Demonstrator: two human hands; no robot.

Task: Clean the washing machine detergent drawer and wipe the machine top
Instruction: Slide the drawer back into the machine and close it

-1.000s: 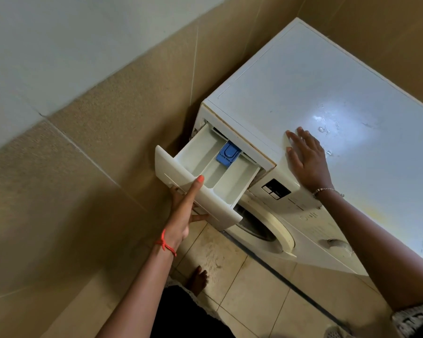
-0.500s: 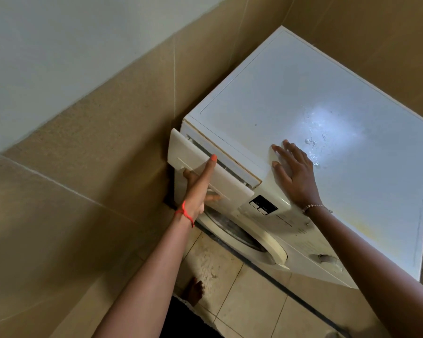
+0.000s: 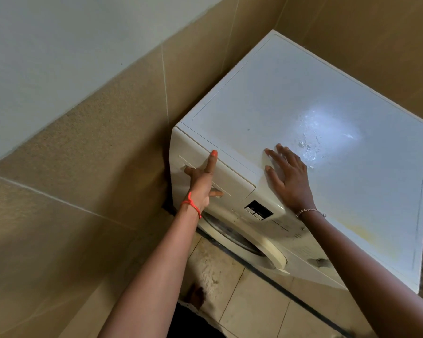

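Left hand (image 3: 202,182): fingers straight and splayed wide, palm facing forward. Right hand (image 3: 288,178): flat, palm down, fingers extended. Both arms outstretched.

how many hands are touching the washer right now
2. The left hand presses the closed detergent drawer front; the right hand lies flat on the machine top near its front edge.

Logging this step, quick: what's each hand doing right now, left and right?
Left hand: open, straight fingers against the drawer front, holding nothing.
Right hand: open, lying flat on the machine top, holding nothing.
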